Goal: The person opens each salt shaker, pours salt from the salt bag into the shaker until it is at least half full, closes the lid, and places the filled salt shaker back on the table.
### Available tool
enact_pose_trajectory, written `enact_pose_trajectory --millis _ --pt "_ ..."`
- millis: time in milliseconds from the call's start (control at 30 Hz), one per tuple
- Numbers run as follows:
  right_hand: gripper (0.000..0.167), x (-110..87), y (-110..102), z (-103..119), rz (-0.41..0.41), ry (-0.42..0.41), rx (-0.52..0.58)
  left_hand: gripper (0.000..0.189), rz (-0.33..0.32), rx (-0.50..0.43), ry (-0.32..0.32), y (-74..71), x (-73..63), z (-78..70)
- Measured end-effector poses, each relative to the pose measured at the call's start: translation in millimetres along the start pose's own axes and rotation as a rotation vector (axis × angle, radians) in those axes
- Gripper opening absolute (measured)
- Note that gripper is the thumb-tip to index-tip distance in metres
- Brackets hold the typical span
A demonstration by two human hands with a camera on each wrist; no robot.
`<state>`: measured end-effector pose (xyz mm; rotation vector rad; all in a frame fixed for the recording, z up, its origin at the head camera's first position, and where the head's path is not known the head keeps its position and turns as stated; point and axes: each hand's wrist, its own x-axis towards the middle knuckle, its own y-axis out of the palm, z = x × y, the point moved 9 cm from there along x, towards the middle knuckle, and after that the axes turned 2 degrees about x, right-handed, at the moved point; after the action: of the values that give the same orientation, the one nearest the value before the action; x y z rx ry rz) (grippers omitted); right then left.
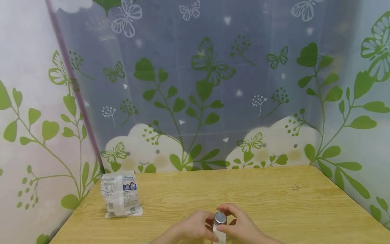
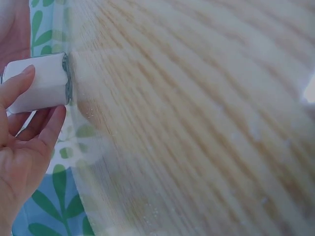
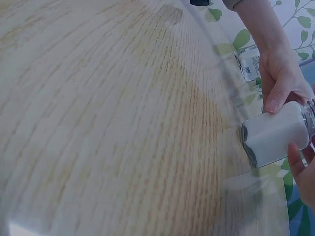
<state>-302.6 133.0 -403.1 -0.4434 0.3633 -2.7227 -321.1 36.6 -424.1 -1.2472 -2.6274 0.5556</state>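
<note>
A small glass shaker jar [image 1: 220, 224] with a silver metal lid stands upright at the table's front. White contents fill most of its body [image 2: 42, 83], above a clear glass base. My left hand [image 1: 196, 225] holds the jar from the left, with thumb and fingers on the body. From the right, my right hand [image 1: 242, 226] grips it near the lid. In the right wrist view the left hand [image 3: 281, 81] lies on the far side of the jar [image 3: 275, 135], and the right hand [image 3: 307, 179] touches its near side. The right palm is partly out of frame there.
A white printed packet [image 1: 122, 195] stands on the wooden table [image 1: 259, 196] at the left. Small specks [image 1: 295, 187] mark the tabletop at the back right. Curtains [image 1: 189, 101] with leaves and butterflies enclose the back and both sides.
</note>
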Motion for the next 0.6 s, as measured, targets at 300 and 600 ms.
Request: enact_pose_trajectory --millis 300,600 --pt "0.031 -0.9 -0.1 9.4 0.012 -0.169 0.048 0.033 -0.005 -0.01 -0.012 -1.1 1.5 2.4" --pt "0.029 -0.1 -1.8 7.5 -0.044 -0.123 0.009 0.032 -0.018 -0.007 0.015 -1.6 0.9 -2.3"
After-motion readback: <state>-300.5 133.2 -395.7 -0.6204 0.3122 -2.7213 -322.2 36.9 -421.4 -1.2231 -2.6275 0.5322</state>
